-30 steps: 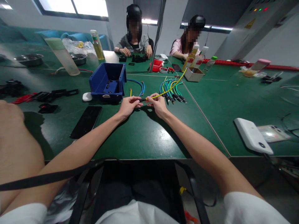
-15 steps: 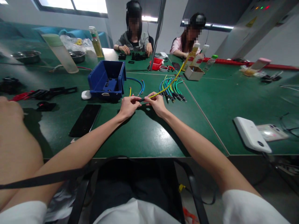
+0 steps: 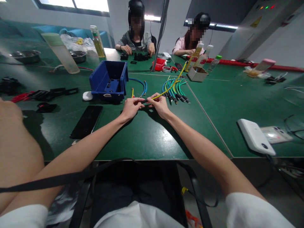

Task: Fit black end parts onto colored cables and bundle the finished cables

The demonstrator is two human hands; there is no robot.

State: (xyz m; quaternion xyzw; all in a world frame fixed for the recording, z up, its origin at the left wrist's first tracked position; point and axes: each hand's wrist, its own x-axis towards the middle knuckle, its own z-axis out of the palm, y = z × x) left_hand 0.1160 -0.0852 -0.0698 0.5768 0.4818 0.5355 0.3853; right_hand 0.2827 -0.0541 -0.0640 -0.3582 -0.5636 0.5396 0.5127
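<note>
Between finger and thumb, my right hand (image 3: 161, 107) pinches a yellow cable (image 3: 169, 90) close to its near end. The cable's free end rises to the upper right over the table. My left hand (image 3: 131, 108) is closed on the black sleeve (image 3: 145, 101) at the cable's near end, so both hands nearly meet. Just beyond my right hand lies a bundle of green, blue and yellow cables (image 3: 175, 90) with black ends. Past my left hand are a few loose blue cables (image 3: 144, 88) and a short yellow piece (image 3: 132, 92).
A blue bin (image 3: 108, 80) with small black parts stands left of centre, a white case (image 3: 87, 96) beside it. A black phone (image 3: 86, 122) lies near my left forearm. Farther right are a cardboard box (image 3: 197, 74) and a white device (image 3: 256, 136). Two people sit across the table.
The raised end of the yellow cable has swung slightly lower. Both my hands keep nearly the same place and grip.
</note>
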